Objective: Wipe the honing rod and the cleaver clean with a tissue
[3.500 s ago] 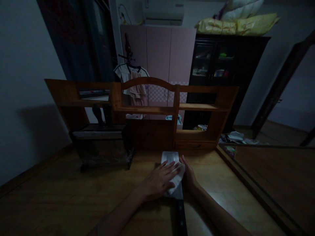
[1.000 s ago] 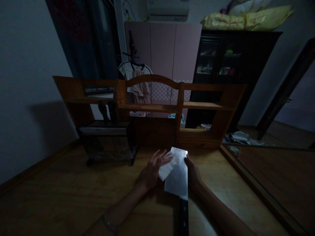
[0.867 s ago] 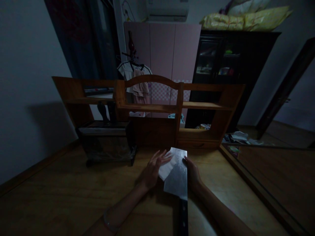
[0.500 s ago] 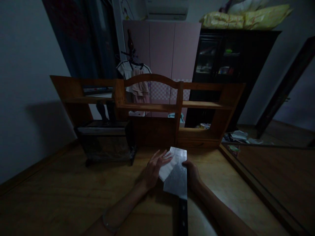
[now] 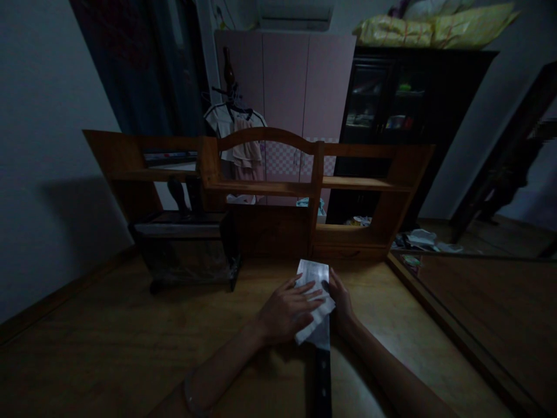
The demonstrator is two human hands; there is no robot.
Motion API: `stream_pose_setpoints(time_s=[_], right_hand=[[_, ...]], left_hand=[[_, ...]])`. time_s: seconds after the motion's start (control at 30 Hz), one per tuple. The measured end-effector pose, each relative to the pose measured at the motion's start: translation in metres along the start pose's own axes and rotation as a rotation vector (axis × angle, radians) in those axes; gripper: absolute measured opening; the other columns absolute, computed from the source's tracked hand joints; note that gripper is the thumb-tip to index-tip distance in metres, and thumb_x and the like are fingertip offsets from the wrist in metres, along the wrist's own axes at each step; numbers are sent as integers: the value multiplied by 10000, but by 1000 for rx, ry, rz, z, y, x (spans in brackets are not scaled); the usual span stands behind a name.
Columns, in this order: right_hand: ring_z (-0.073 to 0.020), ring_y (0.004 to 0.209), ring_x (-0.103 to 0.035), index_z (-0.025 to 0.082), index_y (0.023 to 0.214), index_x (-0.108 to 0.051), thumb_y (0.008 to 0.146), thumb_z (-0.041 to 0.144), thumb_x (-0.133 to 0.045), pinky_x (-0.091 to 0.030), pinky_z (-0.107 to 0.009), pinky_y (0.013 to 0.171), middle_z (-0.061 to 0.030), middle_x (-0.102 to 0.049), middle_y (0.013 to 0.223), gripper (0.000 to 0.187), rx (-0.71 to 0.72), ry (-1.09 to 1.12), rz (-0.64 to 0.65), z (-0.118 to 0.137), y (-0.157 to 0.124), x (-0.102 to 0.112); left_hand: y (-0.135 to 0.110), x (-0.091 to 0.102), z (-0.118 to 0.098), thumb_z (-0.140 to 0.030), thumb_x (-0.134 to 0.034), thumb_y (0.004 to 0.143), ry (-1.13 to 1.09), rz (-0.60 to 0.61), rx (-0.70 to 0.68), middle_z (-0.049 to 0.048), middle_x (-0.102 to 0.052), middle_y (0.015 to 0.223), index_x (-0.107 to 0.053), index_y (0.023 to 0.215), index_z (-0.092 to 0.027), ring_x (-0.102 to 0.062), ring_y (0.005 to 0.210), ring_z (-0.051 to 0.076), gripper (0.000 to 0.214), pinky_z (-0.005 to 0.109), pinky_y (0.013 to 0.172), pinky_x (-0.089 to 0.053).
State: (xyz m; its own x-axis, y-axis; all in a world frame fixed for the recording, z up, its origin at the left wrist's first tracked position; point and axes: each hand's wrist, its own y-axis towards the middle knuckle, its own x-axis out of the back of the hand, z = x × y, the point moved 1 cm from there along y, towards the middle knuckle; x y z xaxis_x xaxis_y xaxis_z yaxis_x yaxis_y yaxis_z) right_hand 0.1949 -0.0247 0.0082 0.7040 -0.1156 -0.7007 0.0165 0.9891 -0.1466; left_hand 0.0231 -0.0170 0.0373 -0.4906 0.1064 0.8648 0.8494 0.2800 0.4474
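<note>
A kitchen cleaver [image 5: 321, 337] with a broad metal blade and black riveted handle lies along my view, the handle towards me. My left hand [image 5: 289, 310] holds a crumpled white tissue [image 5: 315, 322] flat against the blade, fingers stretched across it. Part of the tissue and much of the blade are hidden under those fingers. At the blade's right edge, my right hand [image 5: 342, 299] grips the cleaver near its far end; some of its fingers are out of sight beneath or behind the blade.
On the wooden tabletop [image 5: 130, 348], a dark knife block [image 5: 187, 249] with black-handled knives stands at left. A wooden shelf unit [image 5: 265, 188] runs along the back. Behind it are a pink wardrobe and a dark cabinet. A dark figure of a person [image 5: 509, 174] shows at far right.
My left hand has slid rightwards across the blade with the tissue, which now covers more of its middle. The right hand keeps its hold. A person's dark figure has appeared at far right.
</note>
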Motion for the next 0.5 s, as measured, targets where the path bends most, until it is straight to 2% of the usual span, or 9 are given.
stream_pose_setpoints(time_s=[0.13,0.23,0.3,0.4,0.5], right_hand=[[-255,844,-693,141,1078,-667,843,501,-522,-513,-365,804,-87,-743,912,454,-15,0,133,1,-5,-10],[-260,884,-688,136,1134,-643,862,551,-469,-510,-379,821,-97,-736,967,526,-18,15,193,0,-5,-12],[-262,862,-694,131,1121,-647,858,570,-464,-516,-385,807,-101,-739,944,543,-27,12,159,0,-5,-9],[-268,788,-705,116,1048,-673,831,595,-494,-528,-387,762,-111,-745,857,555,-43,-28,37,1,-3,0],[-266,688,-704,97,965,-691,794,628,-529,-536,-384,702,-123,-741,785,581,-50,-83,-45,0,-1,9]], left_hand=[[-1,0,20,-449,-233,988,108,-88,175,8,-308,1502,-307,1445,-271,-191,1414,189,496,491,1163,-64],[-4,1,28,-498,-260,970,126,-60,170,16,-251,1523,-237,1470,-265,-148,1424,194,552,488,1163,-55],[-4,3,22,-507,-276,965,115,-14,105,12,-243,1526,-230,1473,-262,-141,1425,197,567,474,1165,-56],[0,5,5,-510,-311,955,85,58,-8,6,-242,1525,-233,1476,-248,-147,1424,202,589,448,1170,-75],[5,4,-7,-494,-335,949,75,89,-65,7,-261,1518,-241,1475,-238,-170,1419,211,592,446,1169,-85]])
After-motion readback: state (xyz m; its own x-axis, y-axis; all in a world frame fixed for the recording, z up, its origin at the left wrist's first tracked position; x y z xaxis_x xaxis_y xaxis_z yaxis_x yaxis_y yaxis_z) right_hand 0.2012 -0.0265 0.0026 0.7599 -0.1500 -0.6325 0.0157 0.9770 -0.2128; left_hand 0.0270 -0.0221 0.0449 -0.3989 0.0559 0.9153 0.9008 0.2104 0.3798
